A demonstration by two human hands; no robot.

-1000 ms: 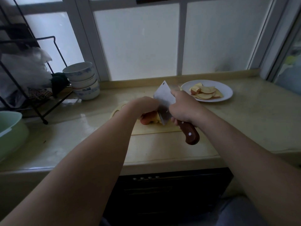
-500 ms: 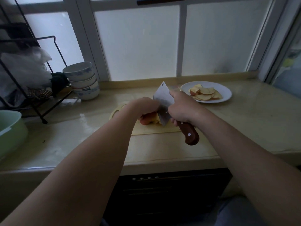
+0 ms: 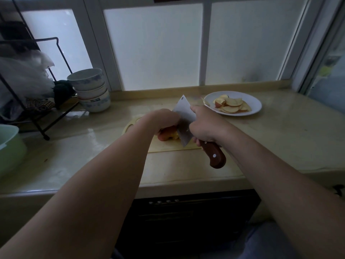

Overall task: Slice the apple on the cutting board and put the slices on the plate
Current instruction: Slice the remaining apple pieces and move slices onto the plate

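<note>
Kitchen counter: pale yellow, glossy countertop (image 3: pixel 280 146) running left to right under a frosted window (image 3: pixel 153 49); dim light. Dark cabinet front (image 3: pixel 186 221) below the near edge.

Left side: black wire rack (image 3: pixel 46 71) holding a plastic bag and cloths. Just to its right, a stack of white bowls (image 3: pixel 89 88) with blue pattern. Green basin (image 3: pixel 9 146) at the near left edge, partly out of view.

Centre: pale cutting board (image 3: pixel 164 147), largely covered by the forearms. On it, the apple (image 3: pixel 166 134), red skin and yellow flesh showing, mostly hidden under the left hand.

Far right: white plate (image 3: pixel 255 107) carrying a heap of apple slices (image 3: pixel 231 106), well apart from the board.

Left hand (image 3: pixel 162 118): fingers curled down over the apple, holding it against the board.

Right hand (image 3: pixel 205 128): wrapped round the brown wooden handle (image 3: pixel 214 156) of a cleaver (image 3: pixel 183 118), one finger reaching forward along the blade. Blade stands on edge, its flat side just beside the left hand's knuckles, lower edge down at the apple's right side.
</note>
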